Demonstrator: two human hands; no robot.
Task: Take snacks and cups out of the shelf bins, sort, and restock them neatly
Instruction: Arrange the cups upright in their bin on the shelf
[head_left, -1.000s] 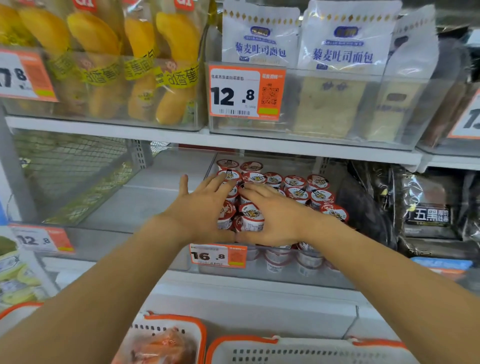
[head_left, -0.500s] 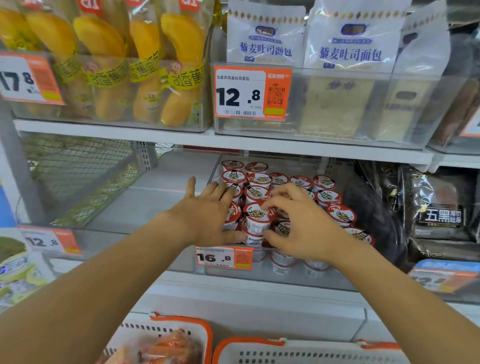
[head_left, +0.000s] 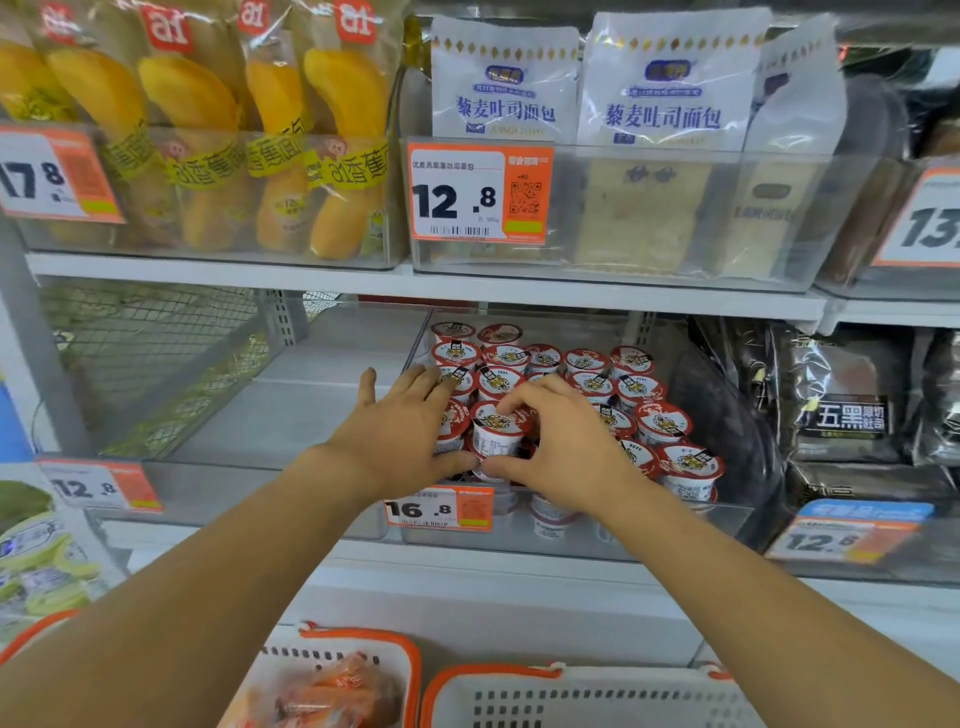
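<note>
Several small white cups with red tiger lids (head_left: 628, 387) stand stacked in a clear shelf bin (head_left: 597, 540) on the middle shelf, behind a 16.8 price tag (head_left: 439, 509). My right hand (head_left: 556, 447) grips the front cup (head_left: 497, 431), fingers curled over its lid and thumb under its lower edge. My left hand (head_left: 400, 431) lies against the left side of the cup stack with its fingers straight, the thumb reaching toward the same front cup.
A clear bin (head_left: 234, 415) with nothing in it sits left of the cups. Banana cake packs (head_left: 208, 130) and toast bags (head_left: 670, 104) fill the upper shelf. Black packs (head_left: 841, 415) stand at the right. Orange-rimmed white baskets (head_left: 571, 696) sit below.
My right hand went from lying flat over the cups to curling around the front cup. My left hand stayed at the left side of the stack.
</note>
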